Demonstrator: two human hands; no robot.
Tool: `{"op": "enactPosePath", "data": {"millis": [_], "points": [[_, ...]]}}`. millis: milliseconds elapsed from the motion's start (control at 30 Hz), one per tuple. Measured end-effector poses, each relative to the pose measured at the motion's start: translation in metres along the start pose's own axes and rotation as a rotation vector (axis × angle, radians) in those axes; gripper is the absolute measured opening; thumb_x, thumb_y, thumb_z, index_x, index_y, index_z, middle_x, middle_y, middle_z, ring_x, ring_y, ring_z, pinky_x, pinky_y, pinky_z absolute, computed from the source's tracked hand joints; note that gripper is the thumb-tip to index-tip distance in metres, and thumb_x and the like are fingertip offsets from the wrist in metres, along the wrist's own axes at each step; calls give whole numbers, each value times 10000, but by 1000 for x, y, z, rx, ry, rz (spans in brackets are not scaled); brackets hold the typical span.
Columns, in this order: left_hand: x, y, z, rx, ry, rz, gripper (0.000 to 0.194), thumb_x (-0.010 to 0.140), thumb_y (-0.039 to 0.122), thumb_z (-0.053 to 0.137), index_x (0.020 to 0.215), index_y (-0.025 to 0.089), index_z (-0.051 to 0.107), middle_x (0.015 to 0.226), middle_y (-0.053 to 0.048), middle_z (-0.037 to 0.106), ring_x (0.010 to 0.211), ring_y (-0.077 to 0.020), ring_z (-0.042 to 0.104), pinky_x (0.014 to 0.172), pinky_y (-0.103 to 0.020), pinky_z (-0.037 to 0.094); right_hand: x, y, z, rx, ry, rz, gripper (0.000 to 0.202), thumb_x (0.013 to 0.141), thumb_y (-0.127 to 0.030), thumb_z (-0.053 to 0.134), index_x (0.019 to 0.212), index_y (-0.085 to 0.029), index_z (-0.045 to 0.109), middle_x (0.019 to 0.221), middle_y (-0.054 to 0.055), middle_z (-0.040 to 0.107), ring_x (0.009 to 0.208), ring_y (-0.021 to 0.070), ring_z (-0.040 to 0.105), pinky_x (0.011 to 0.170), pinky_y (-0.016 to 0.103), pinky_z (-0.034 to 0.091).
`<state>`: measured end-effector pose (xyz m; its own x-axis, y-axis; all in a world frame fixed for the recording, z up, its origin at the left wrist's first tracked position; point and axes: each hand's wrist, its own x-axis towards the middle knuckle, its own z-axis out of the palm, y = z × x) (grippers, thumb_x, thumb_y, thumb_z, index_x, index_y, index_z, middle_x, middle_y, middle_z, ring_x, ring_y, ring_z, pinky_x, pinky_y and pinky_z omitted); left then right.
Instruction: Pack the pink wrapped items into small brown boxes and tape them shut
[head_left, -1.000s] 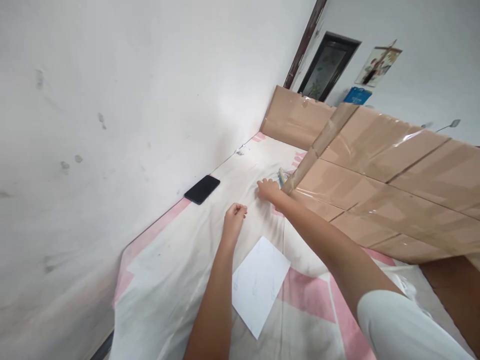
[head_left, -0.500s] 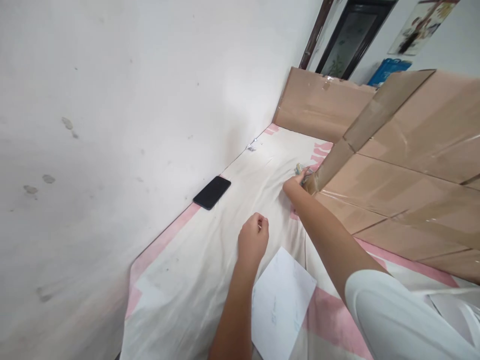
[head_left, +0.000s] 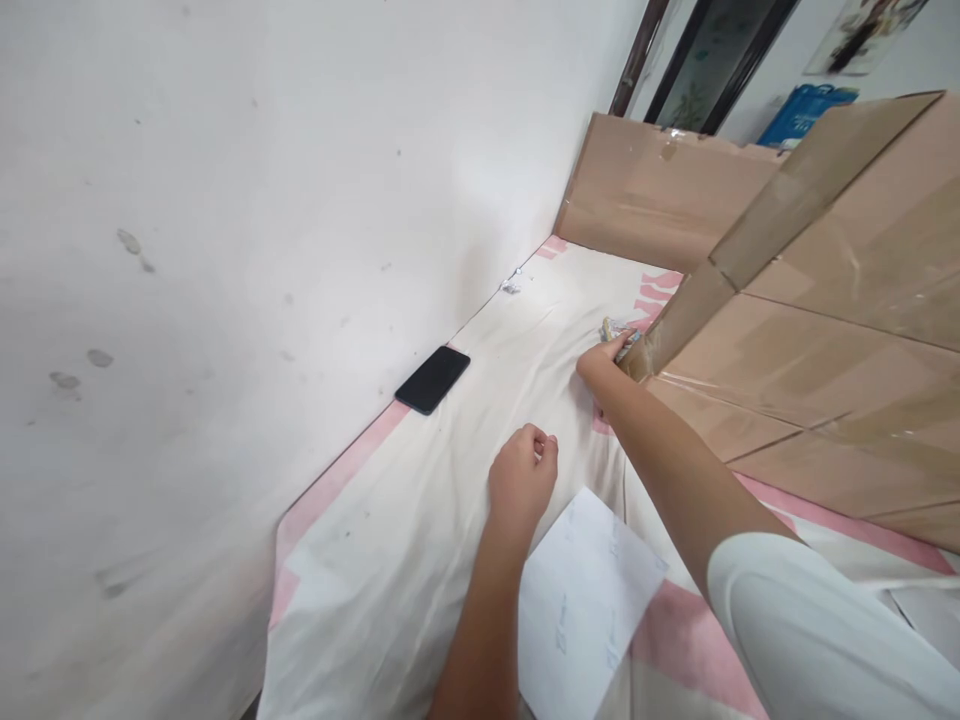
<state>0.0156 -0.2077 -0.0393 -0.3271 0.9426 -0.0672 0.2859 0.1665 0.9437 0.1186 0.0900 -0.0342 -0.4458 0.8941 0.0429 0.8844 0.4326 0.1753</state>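
Note:
My left hand [head_left: 523, 470] hovers low over the cloth with its fingers curled into a loose fist, and nothing shows in it. Below it lies a white sheet of paper [head_left: 589, 600] with faint blue print. My right hand [head_left: 602, 362] reaches further out, to the near end of a cardboard panel. Its thumb and fingers close on a small crumpled, see-through plastic packet [head_left: 616, 328] with yellow and blue on it. The fingers and the cardboard hide part of that packet.
A black phone [head_left: 433, 380] lies against the white wall [head_left: 300, 250]. Tall cardboard panels [head_left: 840, 350] stand at the right and the back. A wrinkled white and pink cloth [head_left: 420, 540] covers the surface. Silvery scraps [head_left: 511, 287] lie along the wall.
The whole view has shifted slightly, so things sit further right in the picture. The right hand stays at the packet, the left hand stays curled above the paper.

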Motion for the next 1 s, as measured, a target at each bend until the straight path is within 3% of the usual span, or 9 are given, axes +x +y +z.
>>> {"op": "enactPosePath", "data": {"millis": [133, 300, 433, 533, 833, 1000], "points": [[-2, 0, 0, 24, 1, -1, 208, 965, 383, 528, 819, 237, 558, 932, -70, 708, 772, -209, 601, 683, -329, 330, 1, -8, -10, -237, -216, 334, 290, 699, -127, 834, 821, 111, 722, 1253, 433, 617, 1396, 479, 428, 1096, 775, 63], [-5, 4, -2, 92, -8, 6, 223, 981, 393, 504, 837, 236, 572, 953, -28, 727, 792, -180, 622, 676, -299, 345, 5, -36, -32, -320, -284, 420, 421, 823, -82, 722, 1169, 154, 677, 1304, 447, 581, 1414, 463, 462, 1141, 749, 59], [-5, 6, -3, 103, -42, -10, 300, 999, 458, 466, 823, 236, 562, 908, -17, 721, 793, -181, 623, 670, -299, 349, 2, -54, -49, -256, -229, 352, 454, 930, 1, 508, 1367, 2, 633, 1331, 345, 633, 1310, 418, 595, 1111, 772, 225], [-5, 6, -3, 108, -46, -15, 299, 995, 456, 475, 810, 236, 559, 881, -13, 715, 788, -184, 627, 669, -302, 349, -6, -64, -60, -205, -173, 261, 499, 927, 32, 438, 1368, -73, 648, 1341, 296, 650, 1262, 381, 639, 1081, 745, 320], [-4, -2, 1, 145, 64, 32, 245, 975, 415, 514, 831, 233, 594, 953, -27, 727, 806, -192, 637, 678, -311, 374, -66, -101, -70, -141, -45, -89, 378, 927, -31, 478, 1192, -141, 724, 1250, 208, 719, 1137, 298, 683, 1087, 544, 326], [-3, -5, 2, 146, 145, 70, 219, 964, 383, 529, 825, 231, 603, 925, -31, 712, 796, -196, 623, 693, -319, 377, -109, -106, -74, -129, -12, -227, 305, 942, -80, 485, 1100, -141, 738, 1177, 208, 734, 1043, 276, 700, 1014, 465, 362]]}}
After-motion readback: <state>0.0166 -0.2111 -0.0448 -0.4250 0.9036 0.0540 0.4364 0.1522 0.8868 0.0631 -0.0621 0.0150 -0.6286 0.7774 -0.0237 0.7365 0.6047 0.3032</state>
